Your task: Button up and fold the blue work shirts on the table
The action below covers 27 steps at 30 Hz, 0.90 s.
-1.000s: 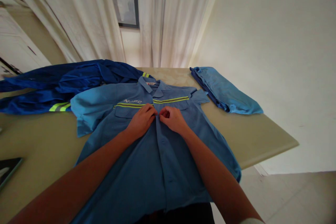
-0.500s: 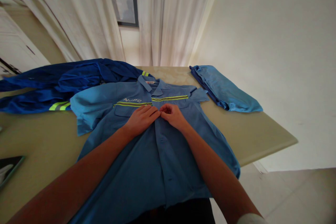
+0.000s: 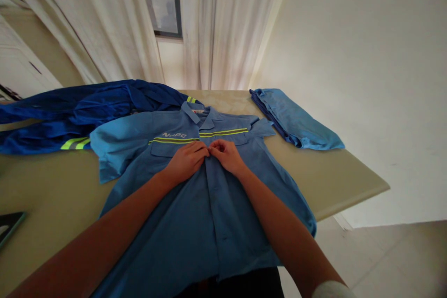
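We see a light blue shirt (image 3: 195, 214) lying flat on the table (image 3: 335, 181), front side up. The left hand (image 3: 185, 160) and right hand (image 3: 226, 154) meet at its middle, just under the yellow stripe (image 3: 223, 132). Both hands' fingers are pinched together on the shirt's front edge.

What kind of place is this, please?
Likely a room in a home, though I cannot be sure: white curtains hang by a window, and a light blue shirt lies spread on a plain table.
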Available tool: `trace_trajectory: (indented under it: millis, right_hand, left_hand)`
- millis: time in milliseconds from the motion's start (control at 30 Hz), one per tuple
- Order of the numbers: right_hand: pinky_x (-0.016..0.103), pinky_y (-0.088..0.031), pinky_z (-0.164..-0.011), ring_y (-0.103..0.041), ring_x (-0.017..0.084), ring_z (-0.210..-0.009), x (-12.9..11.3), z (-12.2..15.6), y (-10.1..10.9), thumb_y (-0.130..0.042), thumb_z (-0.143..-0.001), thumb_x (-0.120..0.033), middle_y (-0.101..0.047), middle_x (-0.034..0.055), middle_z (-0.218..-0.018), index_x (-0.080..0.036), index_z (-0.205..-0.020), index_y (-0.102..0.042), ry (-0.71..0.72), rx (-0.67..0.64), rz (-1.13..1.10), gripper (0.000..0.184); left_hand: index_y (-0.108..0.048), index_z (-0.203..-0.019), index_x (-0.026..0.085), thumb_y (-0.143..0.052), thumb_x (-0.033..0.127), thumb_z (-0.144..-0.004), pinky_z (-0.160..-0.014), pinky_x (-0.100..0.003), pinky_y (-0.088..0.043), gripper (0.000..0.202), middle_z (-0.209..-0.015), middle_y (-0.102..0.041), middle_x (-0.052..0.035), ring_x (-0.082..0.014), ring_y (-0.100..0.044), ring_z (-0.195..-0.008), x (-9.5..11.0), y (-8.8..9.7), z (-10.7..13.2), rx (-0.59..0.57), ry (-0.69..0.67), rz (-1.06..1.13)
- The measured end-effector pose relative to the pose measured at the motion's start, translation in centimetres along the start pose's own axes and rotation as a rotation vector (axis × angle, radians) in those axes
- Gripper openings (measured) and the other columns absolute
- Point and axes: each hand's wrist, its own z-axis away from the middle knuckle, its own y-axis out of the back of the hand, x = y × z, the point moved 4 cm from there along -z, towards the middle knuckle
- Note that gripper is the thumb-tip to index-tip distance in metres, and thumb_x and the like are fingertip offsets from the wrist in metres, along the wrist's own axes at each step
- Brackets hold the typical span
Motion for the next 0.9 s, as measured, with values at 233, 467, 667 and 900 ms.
trace_trajectory:
  millis: [233, 467, 667, 900]
  right_hand:
    - [0.023, -0.037, -0.056, -0.051, 0.012, -0.059, -0.1, 0.0, 0.1, -0.070, -0.087, -0.040, -0.061, -0.0025, -0.066, -0.019, -0.086, -0.072, -0.008, -0.012, -0.026, 0.021]
    - [0.023, -0.035, -0.055, -0.048, 0.011, -0.059, 0.1, 0.1, -0.2, -0.070, -0.086, -0.039, -0.061, -0.0027, -0.067, -0.018, -0.086, -0.071, -0.014, -0.046, 0.008, 0.020]
    - [0.023, -0.037, -0.057, -0.052, 0.012, -0.061, 0.5, -0.2, -0.5, -0.069, -0.085, -0.037, -0.064, -0.0026, -0.068, -0.018, -0.086, -0.071, -0.004, -0.017, 0.024, 0.020]
    - [0.025, -0.043, -0.061, -0.058, 0.014, -0.064, 1.1, -0.7, -0.3, -0.067, -0.086, -0.037, -0.068, -0.0012, -0.071, -0.019, -0.081, -0.070, 0.082, 0.076, 0.071, 0.018]
  left_hand:
    - [-0.071, -0.097, 0.021, -0.053, 0.040, -0.101, -0.071, -0.031, -0.050, 0.026, -0.085, -0.071, -0.0032, -0.0193, -0.064, -0.074, -1.9, -0.2, 0.0, 0.038, 0.380, 0.323]
    - [-0.070, -0.099, 0.021, -0.064, 0.036, -0.097, -0.075, -0.032, -0.048, 0.015, -0.092, -0.069, -0.0042, -0.0206, -0.064, -0.079, -1.9, -0.9, 0.0, -0.037, 0.288, 0.159]
    - [-0.066, -0.100, 0.021, -0.054, 0.035, -0.102, -0.078, -0.034, -0.050, 0.018, -0.099, -0.072, -0.0082, -0.0245, -0.069, -0.091, -0.7, -1.1, 0.3, -0.090, 0.284, -0.205]
    - [-0.068, -0.111, 0.022, -0.044, 0.034, -0.106, -0.088, -0.034, -0.053, 0.027, -0.108, -0.074, -0.0081, -0.0242, -0.071, -0.102, -0.9, -1.3, -0.2, -0.192, 0.302, -0.255]
